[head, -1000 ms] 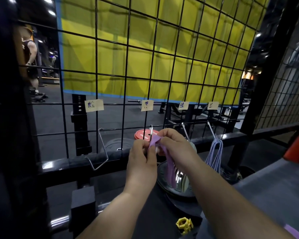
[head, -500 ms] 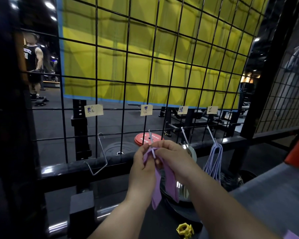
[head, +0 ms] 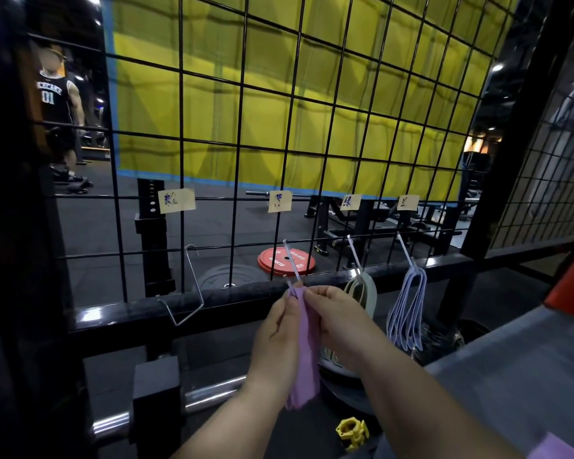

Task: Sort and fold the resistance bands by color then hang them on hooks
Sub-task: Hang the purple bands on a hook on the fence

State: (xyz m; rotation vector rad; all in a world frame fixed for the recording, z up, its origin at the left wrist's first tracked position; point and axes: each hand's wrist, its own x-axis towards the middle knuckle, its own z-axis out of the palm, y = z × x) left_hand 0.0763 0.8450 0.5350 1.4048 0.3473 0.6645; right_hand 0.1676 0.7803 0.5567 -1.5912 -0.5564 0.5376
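A purple resistance band point(head: 306, 352) hangs folded from the tip of the second hook point(head: 291, 262) on the black wire grid point(head: 312, 127). My left hand point(head: 277, 336) and my right hand point(head: 340, 321) each pinch the band's top, one on either side of the hook's end. Green bands point(head: 365, 291) hang on the third hook, partly hidden behind my right hand. Pale blue bands point(head: 406, 313) hang on the fourth hook. The leftmost hook point(head: 193, 286) is bare. Paper labels point(head: 176, 201) sit above each hook.
A thick black rail point(head: 212, 299) runs under the hooks. A grey table point(head: 527, 376) at lower right carries another purple band point(head: 554, 450) at its near edge. A yellow collar point(head: 352, 432) lies below. A person point(head: 57, 104) stands far left behind the grid.
The band has dropped from bunched between my hands to hanging long from the hook's tip. My hands spread slightly apart at its top, and the view shifted a little.
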